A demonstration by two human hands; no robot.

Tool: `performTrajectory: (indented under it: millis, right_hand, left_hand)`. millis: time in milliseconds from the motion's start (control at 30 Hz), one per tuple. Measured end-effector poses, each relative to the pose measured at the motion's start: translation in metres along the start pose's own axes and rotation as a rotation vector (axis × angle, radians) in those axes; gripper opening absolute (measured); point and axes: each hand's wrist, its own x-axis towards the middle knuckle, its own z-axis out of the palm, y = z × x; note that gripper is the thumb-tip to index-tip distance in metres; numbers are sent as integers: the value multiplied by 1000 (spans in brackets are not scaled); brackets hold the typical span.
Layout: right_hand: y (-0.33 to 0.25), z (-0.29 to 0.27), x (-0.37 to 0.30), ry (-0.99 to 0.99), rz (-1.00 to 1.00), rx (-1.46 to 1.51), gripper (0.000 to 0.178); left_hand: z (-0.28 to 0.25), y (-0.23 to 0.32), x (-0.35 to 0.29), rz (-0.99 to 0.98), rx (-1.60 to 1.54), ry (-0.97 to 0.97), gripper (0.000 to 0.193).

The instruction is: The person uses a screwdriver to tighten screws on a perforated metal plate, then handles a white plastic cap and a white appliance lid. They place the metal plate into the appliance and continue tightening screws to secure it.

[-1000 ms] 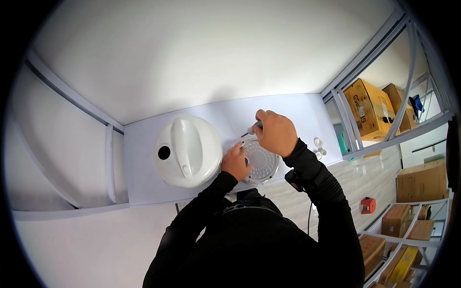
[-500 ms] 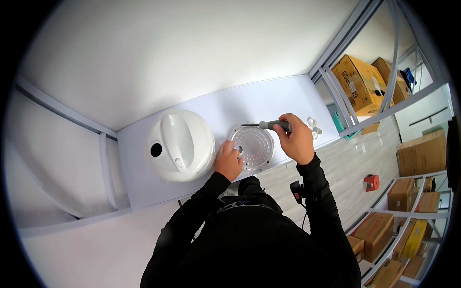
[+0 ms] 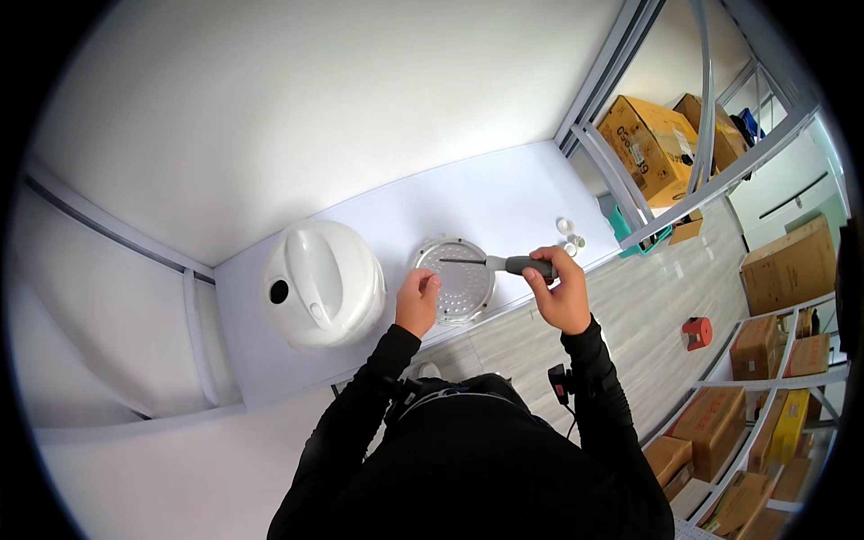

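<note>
My right hand (image 3: 563,292) is closed round the grey handle of a screwdriver (image 3: 520,265). Its thin dark shaft points left, above a round perforated metal plate (image 3: 468,286) with small dark fittings along its rim. At the left edge of that plate is my left hand (image 3: 418,302), thumb and fingertips drawn together. Whatever they may pinch is too small or hidden to make out. To the left of this hand stands a rounded white appliance (image 3: 351,297) with a raised handle band and a dark oval opening on top.
Several small white round parts (image 3: 570,236) lie near the right end of the white table (image 3: 504,189). A metal frame (image 3: 594,148) rises at that end, with cardboard boxes (image 3: 661,171) beyond. On the floor are a teal bin (image 3: 650,245) and a red object (image 3: 697,333).
My left hand has come away from the plate's middle to its left edge, fingers now drawn together. The screwdriver shaft has moved from the plate's far rim to over its surface. The view has shifted slightly.
</note>
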Motion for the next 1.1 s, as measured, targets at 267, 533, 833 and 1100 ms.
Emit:
performTrajectory:
  millis: [267,533,833,1100]
  right_hand:
    - [33,-54,-46,40,-26,161,26]
    - [68,-142,-114,193,-9,255,26]
    - [94,-233,-172,200,-96,230,27]
    - [98,-276,-204,112,-156,163,27]
  left_hand:
    - [43,31,-14,-168,-640,-37,18]
    - [126,65,-62,-104,-611,-138,21]
    - [209,114,-122,-90,-715,-278,25]
    - [238,117,-154,-31,-617,-250,29]
